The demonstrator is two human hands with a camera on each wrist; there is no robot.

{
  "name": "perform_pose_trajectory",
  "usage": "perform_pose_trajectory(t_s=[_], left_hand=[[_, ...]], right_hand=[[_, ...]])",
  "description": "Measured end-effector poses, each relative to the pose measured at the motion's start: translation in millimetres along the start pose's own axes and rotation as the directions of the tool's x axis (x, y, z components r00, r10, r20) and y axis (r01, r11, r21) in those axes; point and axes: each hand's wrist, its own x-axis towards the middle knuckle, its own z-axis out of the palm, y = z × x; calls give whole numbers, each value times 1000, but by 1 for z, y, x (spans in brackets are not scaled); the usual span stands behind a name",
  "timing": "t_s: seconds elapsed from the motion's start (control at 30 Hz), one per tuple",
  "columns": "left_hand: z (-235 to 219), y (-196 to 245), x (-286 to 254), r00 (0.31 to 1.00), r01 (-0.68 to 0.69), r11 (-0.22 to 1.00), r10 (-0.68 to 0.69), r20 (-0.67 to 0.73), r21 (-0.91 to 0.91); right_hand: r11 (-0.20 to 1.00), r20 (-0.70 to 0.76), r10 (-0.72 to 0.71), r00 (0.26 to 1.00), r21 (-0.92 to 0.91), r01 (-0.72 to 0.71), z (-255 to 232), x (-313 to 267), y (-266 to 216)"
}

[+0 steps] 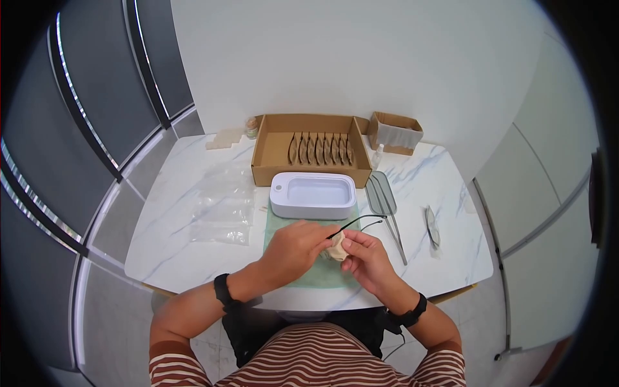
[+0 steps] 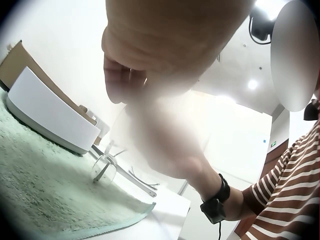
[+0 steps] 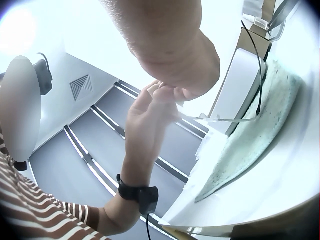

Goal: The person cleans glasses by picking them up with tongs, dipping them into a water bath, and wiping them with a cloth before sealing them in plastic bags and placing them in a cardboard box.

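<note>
A pair of eyeglasses (image 1: pixel 351 223) with dark temples is held between both hands, just above the green towel (image 1: pixel 309 276). The left hand (image 1: pixel 291 253) grips the frame, its fingers curled over the near side. A beige cloth (image 1: pixel 338 250) is bunched about the lens part, and the right hand (image 1: pixel 370 259) pinches it between thumb and fingers. The temples point away toward the far right. One long dark temple (image 3: pixel 259 65) stands out against the towel in the right wrist view; in the left wrist view, a clear lens (image 2: pixel 106 169) hangs below the hands.
Beyond the towel sits a white ultrasonic cleaner (image 1: pixel 313 209), with a cardboard tray (image 1: pixel 271 158) of several glasses behind it. A mesh strainer (image 1: pixel 381 193) and bagged glasses (image 1: pixel 432 229) lie at right. Clear plastic bags (image 1: pixel 222 206) lie left; a small box (image 1: pixel 396 134) stands behind.
</note>
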Motion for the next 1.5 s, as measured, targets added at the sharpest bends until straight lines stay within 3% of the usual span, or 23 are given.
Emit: perform_pose_trajectory(t_s=[0.1, 0.33, 0.47, 0.57, 0.6, 0.67, 0.73, 0.8, 0.83, 0.87, 0.93, 0.97, 1.0, 1.07, 1.1, 1.17, 1.27, 1.5], left_hand=[[-3, -2, 0, 1000, -22, 999, 22, -7, 26], [-8, -6, -7, 1000, -24, 997, 23, 12, 76], [-12, -11, -10, 998, 69, 997, -70, 10, 14], [-13, -15, -15, 990, 137, 990, -136, 35, -19], [-13, -16, -17, 979, 192, 981, -190, 68, -28], [-13, -18, -20, 974, 214, 976, -210, 81, -41], [-12, -21, -24, 968, 237, 970, -231, 96, -56], [-11, -22, -27, 967, 238, 970, -231, 109, -51], [-10, -22, -28, 967, 236, 970, -229, 109, -53], [-10, -22, -30, 961, 251, 967, -243, 132, -50], [-9, -21, -32, 955, 265, 963, -256, 152, -47], [-9, -21, -33, 949, 277, 960, -264, 171, -51], [-9, -21, -35, 943, 289, 956, -274, 190, -55], [-10, -20, -39, 943, 287, 956, -271, 193, -60], [-10, -20, -41, 943, 284, 957, -266, 202, -66], [-11, -19, -43, 942, 281, 957, -263, 207, -64], [-12, -22, -48, 943, 269, 961, -250, 220, -59], [-12, -28, -53, 944, 255, 964, -232, 235, -71]], right_hand=[[999, -17, -28, 999, 35, 29, 0, 2, -6], [966, -66, -241, 968, 84, 246, -14, 2, -31], [927, -169, -367, 915, 14, 374, -10, -8, -49], [905, -273, -419, 866, -208, 372, -15, -13, -55], [905, -274, -419, 866, -209, 371, -14, -16, -52], [826, -202, -470, 859, -443, 348, -13, -25, -46], [829, -198, -412, 890, -486, 276, -17, -29, -39], [508, 80, -421, 904, -805, 307, -19, -29, -33], [323, 206, -451, 868, -869, 375, -23, -26, -28], [320, 205, -453, 868, -871, 373, -19, -27, -26], [77, 204, -431, 879, -962, 262, -7, -25, -21], [-60, 297, -453, 841, -951, 304, -8, -21, -19], [-63, 301, -451, 840, -950, 307, -12, -16, -16], [-270, 477, -398, 783, -877, 397, -19, -5, -12], [-272, 481, -395, 783, -875, 400, -21, -1, -9], [-385, 463, -256, 848, -854, 350, -25, 6, -5], [-432, 449, -116, 886, -826, 362, -27, 9, 3], [-417, 451, -117, 885, -831, 369, -17, 11, 2]])
